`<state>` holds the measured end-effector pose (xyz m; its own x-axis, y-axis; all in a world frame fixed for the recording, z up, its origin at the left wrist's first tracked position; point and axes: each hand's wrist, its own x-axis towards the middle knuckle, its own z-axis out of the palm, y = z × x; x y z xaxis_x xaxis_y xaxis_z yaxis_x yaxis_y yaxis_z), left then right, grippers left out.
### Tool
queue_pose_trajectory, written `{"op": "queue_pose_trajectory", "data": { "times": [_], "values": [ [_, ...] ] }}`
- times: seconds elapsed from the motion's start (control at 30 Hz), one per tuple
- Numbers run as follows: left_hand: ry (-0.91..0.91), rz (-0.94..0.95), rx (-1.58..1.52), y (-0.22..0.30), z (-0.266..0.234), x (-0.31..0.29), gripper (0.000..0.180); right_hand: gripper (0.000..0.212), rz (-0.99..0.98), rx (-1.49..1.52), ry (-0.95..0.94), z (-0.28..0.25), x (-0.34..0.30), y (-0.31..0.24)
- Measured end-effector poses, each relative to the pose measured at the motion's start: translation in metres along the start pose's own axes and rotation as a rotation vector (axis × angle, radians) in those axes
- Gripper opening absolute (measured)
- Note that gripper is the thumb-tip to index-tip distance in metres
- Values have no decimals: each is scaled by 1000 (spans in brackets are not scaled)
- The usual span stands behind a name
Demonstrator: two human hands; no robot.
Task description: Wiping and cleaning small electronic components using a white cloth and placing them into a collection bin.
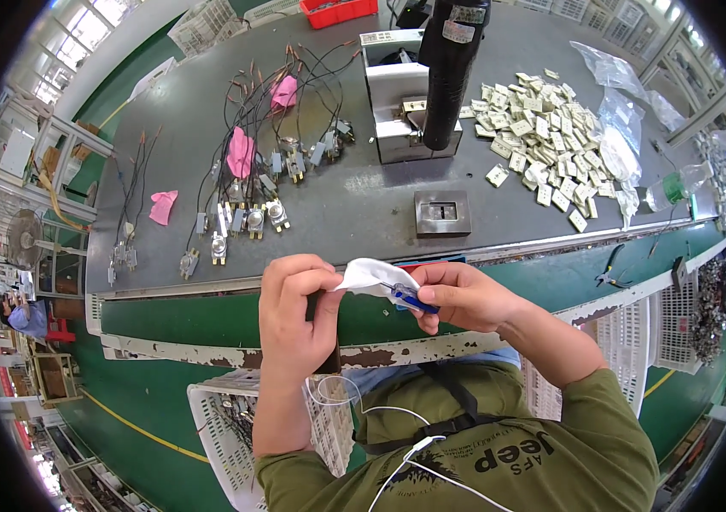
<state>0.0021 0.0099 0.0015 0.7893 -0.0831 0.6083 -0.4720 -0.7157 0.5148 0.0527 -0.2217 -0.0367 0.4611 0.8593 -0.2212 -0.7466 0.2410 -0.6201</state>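
Between my hands, over the near edge of the work table, is a thin white sheet [366, 274], paper or cloth. My left hand [299, 309] pinches its left end between thumb and fingers. In my right hand [470, 299] is a screwdriver [411, 298] with a clear blue handle, tilted so that its shaft runs up to the left against the sheet. The shaft's tip is hidden by the white material. Just beyond my hands, a dark metal block [442, 213] with a rectangular slot stands on the table.
A press-like machine [418, 111] with a black cylinder rises behind the block. Small cream-coloured parts [542, 136] are heaped at right, near plastic bags [619, 128] and pliers [612, 266]. Wired metal assemblies [256, 220] and pink scraps [241, 154] spread left. A white crate [218, 427] stands below.
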Motion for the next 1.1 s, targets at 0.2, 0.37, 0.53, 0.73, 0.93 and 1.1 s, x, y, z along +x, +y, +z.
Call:
{"op": "queue_pose_trajectory", "data": {
  "times": [0.2, 0.37, 0.53, 0.73, 0.93, 1.1],
  "values": [
    [16, -259, -554, 3, -5, -1, 13, 32, 19, -182, -60, -3, -3, -3],
    [5, -412, -538, 3, -13, 1, 11, 39, 80, -339, -224, -16, -10, 3],
    [-10, -447, -538, 4, -22, 8, 9, 30, 101, -13, -275, -19, -19, 25],
    [-148, -337, -126, 16, -31, 23, 10, 26, -209, -463, 136, 31, -5, 3],
    [-229, -430, -219, 25, -30, 27, 8, 41, -447, -873, 313, 63, 33, -10],
    [-307, -444, -195, 24, -30, 31, 9, 28, -606, -999, 384, 58, 43, -5]
  ]
}}
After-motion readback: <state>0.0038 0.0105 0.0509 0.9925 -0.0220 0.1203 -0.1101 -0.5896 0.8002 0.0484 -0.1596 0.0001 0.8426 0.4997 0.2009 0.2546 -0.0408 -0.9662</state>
